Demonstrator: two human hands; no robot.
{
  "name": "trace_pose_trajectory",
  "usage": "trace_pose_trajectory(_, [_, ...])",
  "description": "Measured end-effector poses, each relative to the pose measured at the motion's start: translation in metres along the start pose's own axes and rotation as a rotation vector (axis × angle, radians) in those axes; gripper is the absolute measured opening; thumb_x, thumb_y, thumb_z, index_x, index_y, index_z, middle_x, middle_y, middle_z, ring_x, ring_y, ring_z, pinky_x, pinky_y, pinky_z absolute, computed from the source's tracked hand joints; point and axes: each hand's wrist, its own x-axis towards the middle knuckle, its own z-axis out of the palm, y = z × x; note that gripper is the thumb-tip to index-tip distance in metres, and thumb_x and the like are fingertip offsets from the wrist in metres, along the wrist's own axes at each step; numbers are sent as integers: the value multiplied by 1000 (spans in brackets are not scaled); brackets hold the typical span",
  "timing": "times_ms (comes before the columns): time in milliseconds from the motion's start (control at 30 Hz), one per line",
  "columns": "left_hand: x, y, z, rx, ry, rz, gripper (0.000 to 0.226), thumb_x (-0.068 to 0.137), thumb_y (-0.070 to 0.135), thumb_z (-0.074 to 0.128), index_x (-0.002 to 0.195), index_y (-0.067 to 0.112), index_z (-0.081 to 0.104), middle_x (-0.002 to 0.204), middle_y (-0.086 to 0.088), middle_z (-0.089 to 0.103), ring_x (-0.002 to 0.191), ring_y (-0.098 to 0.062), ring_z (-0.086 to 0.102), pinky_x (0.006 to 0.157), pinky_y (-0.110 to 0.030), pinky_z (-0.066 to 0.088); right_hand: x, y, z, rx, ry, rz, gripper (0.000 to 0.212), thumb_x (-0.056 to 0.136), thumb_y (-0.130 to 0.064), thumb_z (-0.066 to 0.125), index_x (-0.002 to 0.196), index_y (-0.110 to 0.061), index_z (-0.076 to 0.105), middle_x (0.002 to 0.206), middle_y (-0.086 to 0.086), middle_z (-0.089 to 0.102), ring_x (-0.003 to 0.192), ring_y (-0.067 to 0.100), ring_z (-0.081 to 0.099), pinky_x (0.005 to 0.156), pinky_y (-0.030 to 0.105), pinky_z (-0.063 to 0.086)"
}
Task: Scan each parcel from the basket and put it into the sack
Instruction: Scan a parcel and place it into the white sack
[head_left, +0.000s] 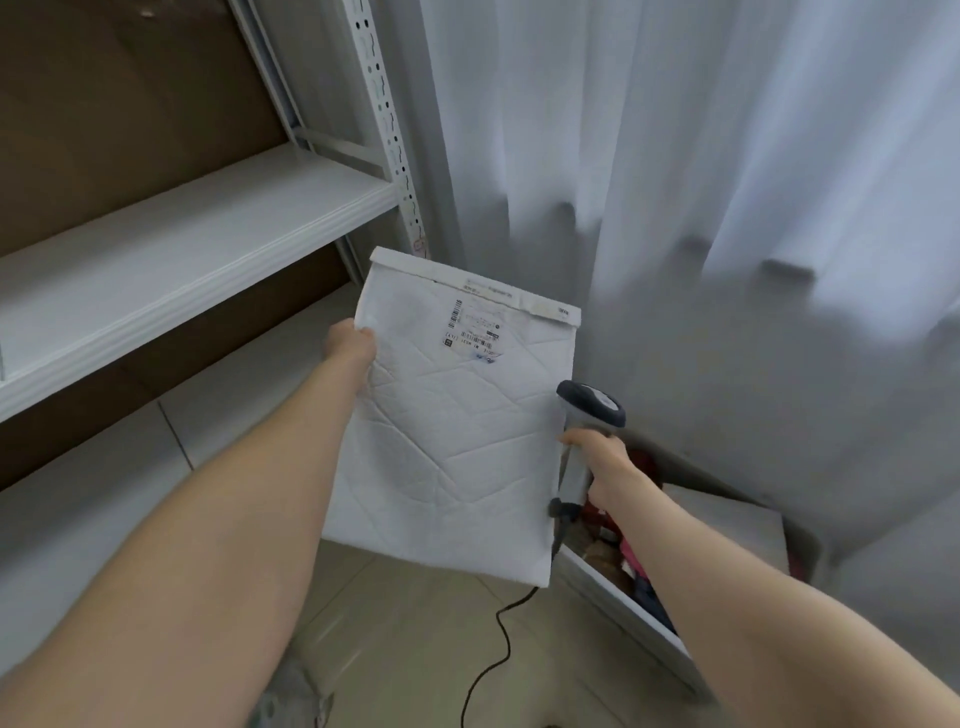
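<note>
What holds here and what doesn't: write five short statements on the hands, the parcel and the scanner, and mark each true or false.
1. The left hand grips the white padded mailer by its left edge. True.
2. The right hand holds scissors. False: it holds a barcode scanner.
3. The mailer's label faces the camera. True.
4. The scanner is cordless. False: a black cable trails from its handle to the floor.
5. The mailer lies on the shelf. False: it is held in the air, with the white shelf off to its left.
</note>
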Motion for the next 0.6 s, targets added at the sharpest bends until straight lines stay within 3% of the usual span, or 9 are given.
trace_pose_trajectory(167, [-26,-37,-30,-16,56,-78,38,96,20,46,130,4,51,116,-15,58,88,-30,59,67,-29,46,-21,26,16,-89,-53,12,50,84,-8,69,129,-4,46,113,15,57,109,36,55,99,49,47])
trace_pose_trajectory(300, [-63,-72,-69,-52,-56,-210,81,66,34,81,132,5,43,126,-9,54,111,-34,56,86,-43,52,-48,47,24,-177,7,-45,42,84,-2,69,122,4,51,93,12,54,95,33,53,89,41,48])
trace_pose_trajectory(467, [-124,-136,-114,159,0,-251,64,73,14,75,127,4,42,123,-13,53,112,-33,53,88,-38,50,-96,75,39,-278,-4,-42,34,83,-5,71,110,3,52,85,12,52,93,32,53,85,39,47])
trace_pose_trajectory(600, [-154,-185,-159,211,85,-319,60,74,9,67,129,3,44,126,-19,52,110,-35,55,88,-38,51,-135,105,57,-341,-111,-7,27,85,-5,69,100,-3,47,88,12,51,99,35,52,98,47,46])
